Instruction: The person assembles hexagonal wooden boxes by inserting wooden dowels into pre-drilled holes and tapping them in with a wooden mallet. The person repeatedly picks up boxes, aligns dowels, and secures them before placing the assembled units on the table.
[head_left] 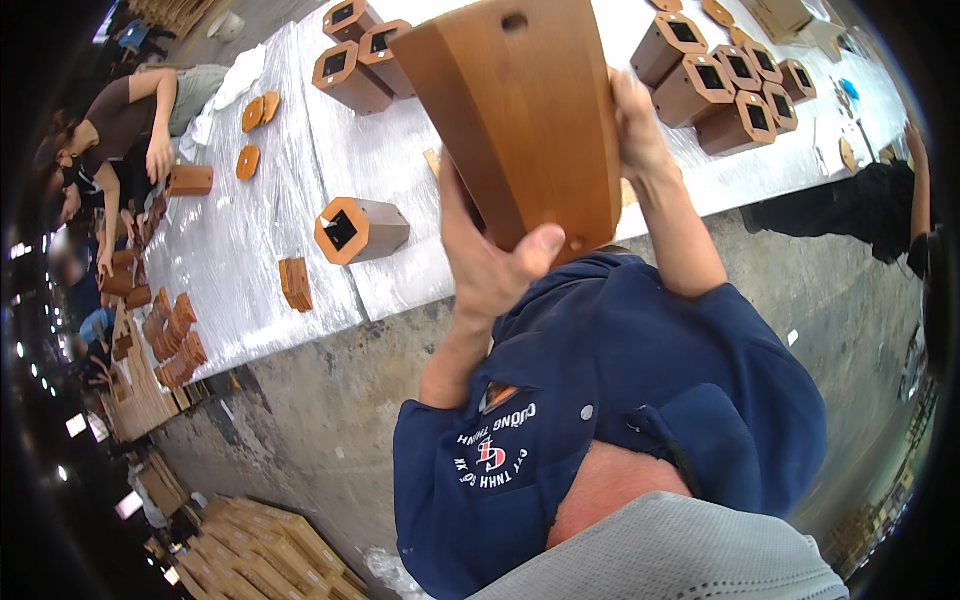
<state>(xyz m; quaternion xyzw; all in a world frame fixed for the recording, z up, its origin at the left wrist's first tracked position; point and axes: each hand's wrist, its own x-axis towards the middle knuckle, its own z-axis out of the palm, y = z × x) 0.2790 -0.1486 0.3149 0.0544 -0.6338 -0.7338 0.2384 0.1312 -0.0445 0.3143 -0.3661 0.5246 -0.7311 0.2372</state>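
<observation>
Between my two hands a brown wooden octagonal box [545, 120] is held up close, with a dark oval hole near its far end and a small round mark near its near end. My left hand [490, 245] grips its near left side, thumb lying across the lower end. On the far right side my right hand [640, 125] is wrapped round it, its fingertips partly hidden behind the wood. Left of my left hand, another hollow octagonal box [385, 230] lies on its side, its square opening facing left. A small stack of brown wooden pieces [295, 284] lies near the table's edge.
The table [250, 320] is covered in clear plastic film. More octagonal boxes [350, 78] stand at the far left, and a cluster of boxes [700, 85] at the right. Flat wooden lids [248, 162] lie leftward. People work at the left [130, 110]; another person [850, 215] is at the right.
</observation>
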